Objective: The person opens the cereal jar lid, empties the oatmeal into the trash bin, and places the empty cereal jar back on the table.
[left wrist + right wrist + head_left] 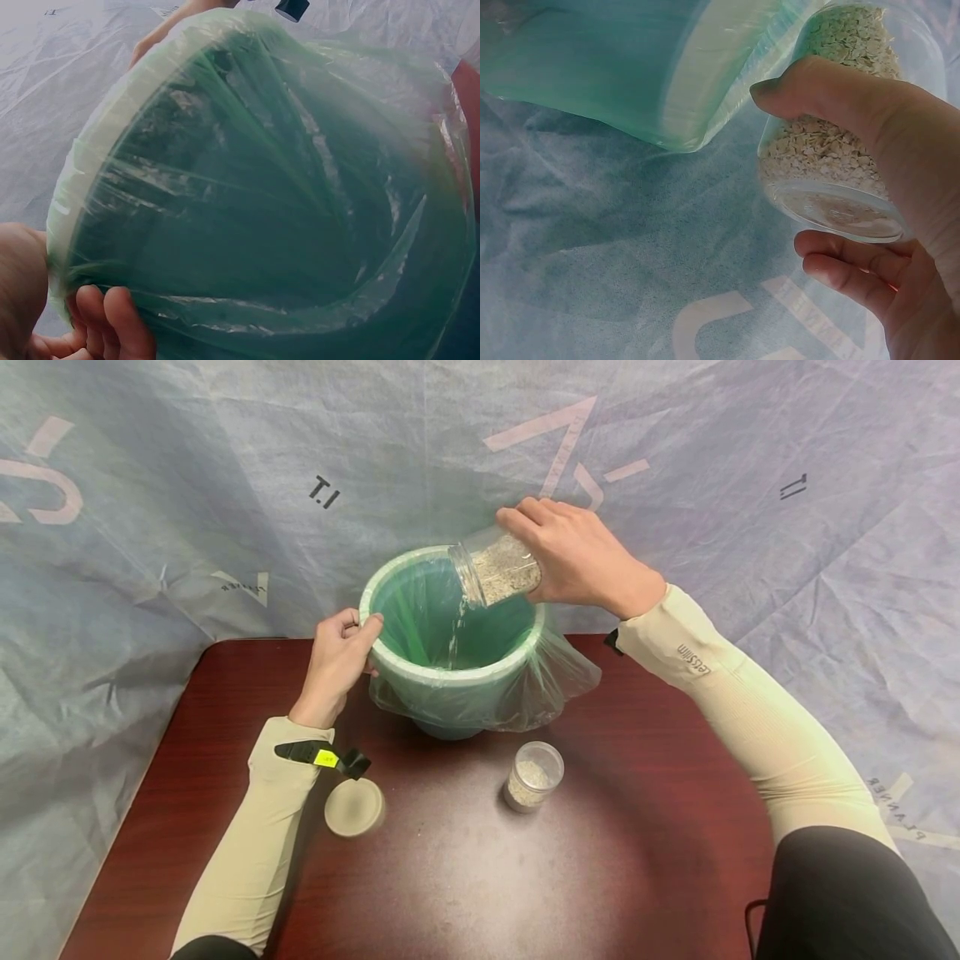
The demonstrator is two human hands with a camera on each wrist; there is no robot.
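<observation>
A grey-blue fabric sheet printed with pink and black lettering (pixel 420 452) hangs behind a dark red wood-grain table (pixel 645 835). Toward the table's far edge is a round green bin with a thick pale rim (pixel 450 674), tipped slightly toward the person. A thin clear plastic bag (pixel 570 683) lines it, folded over the rim and billowing loosely down the right side. Cream sleeves (pixel 720 693) cover both forearms. The left hand (pixel 337 652) grips the bin's left edge, thumb on the rim and fingers curled beneath it against the plastic. The right hand (pixel 581 556) is wrapped around a clear cylindrical jar (pixel 467 575), thumb on one side and fingers on the other. The jar is tilted, its mouth pointing down over the bin's opening. In front of the bin, a small clear round cup (pixel 556 783) stands upright, partly filled with pale flakes. A flat beige disc-shaped lid (pixel 354 807) lies to its left, near the left sleeve. Loose pale flakes (pixel 454 631) fall in a thin stream from the jar into the bin.
</observation>
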